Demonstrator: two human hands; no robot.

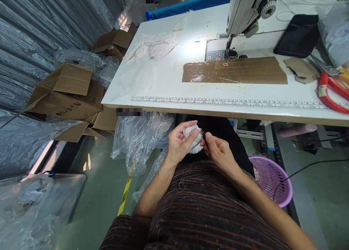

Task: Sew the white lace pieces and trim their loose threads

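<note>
Over my lap, my left hand (180, 140) is closed on a bunched piece of white lace fabric (195, 142) dotted with small holes. My right hand (217, 147) pinches a thin dark tool (203, 134) against the fabric's right edge. Its kind is too small to make out, and its far end is partly hidden by the fabric and fingers. Both hands are just below the front edge of the white sewing table (163, 86). More white lace (155, 46) lies loosely spread at the table's far left.
A sewing machine (242, 13) stands on the table behind a brown cardboard strip (234, 71). Red-handled scissors (324, 91) and a black phone (297, 35) lie right. Below are a purple basket (286, 186) and clear plastic bags (141, 141). Cardboard boxes (71, 91) stand left.
</note>
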